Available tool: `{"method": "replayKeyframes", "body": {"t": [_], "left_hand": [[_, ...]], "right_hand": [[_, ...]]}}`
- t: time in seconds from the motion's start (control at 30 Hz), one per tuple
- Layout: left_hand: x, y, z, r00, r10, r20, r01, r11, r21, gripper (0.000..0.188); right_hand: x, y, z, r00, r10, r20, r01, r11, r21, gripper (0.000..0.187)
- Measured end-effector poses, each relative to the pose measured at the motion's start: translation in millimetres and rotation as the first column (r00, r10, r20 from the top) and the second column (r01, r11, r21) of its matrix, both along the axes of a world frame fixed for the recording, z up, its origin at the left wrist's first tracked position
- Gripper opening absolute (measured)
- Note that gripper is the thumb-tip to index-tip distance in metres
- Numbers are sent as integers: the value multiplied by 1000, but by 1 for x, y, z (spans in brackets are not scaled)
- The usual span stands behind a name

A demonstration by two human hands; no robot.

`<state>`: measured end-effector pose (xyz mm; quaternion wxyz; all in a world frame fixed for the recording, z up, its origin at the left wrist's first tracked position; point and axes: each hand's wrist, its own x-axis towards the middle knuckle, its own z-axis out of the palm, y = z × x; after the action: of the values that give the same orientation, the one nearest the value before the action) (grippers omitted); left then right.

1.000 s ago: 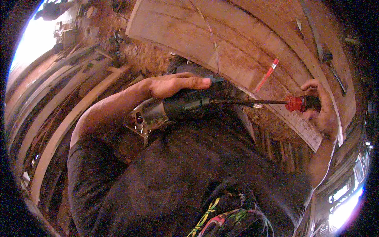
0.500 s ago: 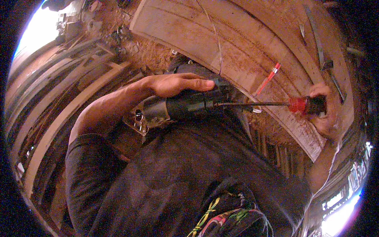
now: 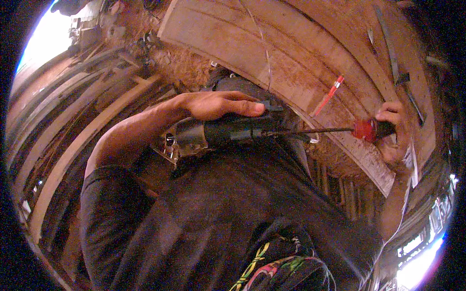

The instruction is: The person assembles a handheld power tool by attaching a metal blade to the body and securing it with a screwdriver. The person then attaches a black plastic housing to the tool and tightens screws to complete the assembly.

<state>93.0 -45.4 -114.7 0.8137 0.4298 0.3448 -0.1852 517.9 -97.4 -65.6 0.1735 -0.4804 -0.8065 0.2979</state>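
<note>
My left hand [image 3: 221, 105] is wrapped over the top of a dark cylindrical power tool [image 3: 228, 130], pressing it against my front. The tool lies sideways, with a metal base [image 3: 171, 144] at its left end; its exact kind is not clear. From the right, my right hand [image 3: 395, 131] grips a screwdriver [image 3: 365, 130] by its red and black handle. The long thin shaft runs level to the tool's body. Its tip is at the tool's side, too dark to see what it meets.
A wide wooden board [image 3: 286, 58] dusted with sawdust spans the far side. On it lie a red pen [image 3: 330, 94] and a hammer [image 3: 402, 80]. A thin cord [image 3: 264, 43] crosses the board. Long timber strips [image 3: 73, 160] are stacked at left.
My right hand and the screwdriver handle have shifted slightly left and the fingers look sharper. The shaft sits a little lower against the tool. My left hand has hardly moved.
</note>
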Motion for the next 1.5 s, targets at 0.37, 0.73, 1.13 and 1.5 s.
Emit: {"method": "replayKeyframes", "body": {"t": [0.37, 0.73, 1.13, 1.5], "left_hand": [[-8, -1, -1, 999, -7, -38, 6, 1000, -13, 90], [3, 10, 18, 989, -118, -87, 120, 993, 13, 90], [10, 10, 18, 998, -62, -26, 61, 997, -45, 79], [1, 9, 5, 998, -19, 61, 24, 996, -88, 77]], "right_hand": [[-11, -9, 8, 994, 13, -104, -16, 999, -32, 54], [-1, -8, 5, 985, -6, -173, -61, 922, -382, 63], [12, -5, -4, 977, 123, -172, -197, 830, -522, 60], [11, -26, -7, 990, 109, -84, -131, 932, -337, 62]]}}
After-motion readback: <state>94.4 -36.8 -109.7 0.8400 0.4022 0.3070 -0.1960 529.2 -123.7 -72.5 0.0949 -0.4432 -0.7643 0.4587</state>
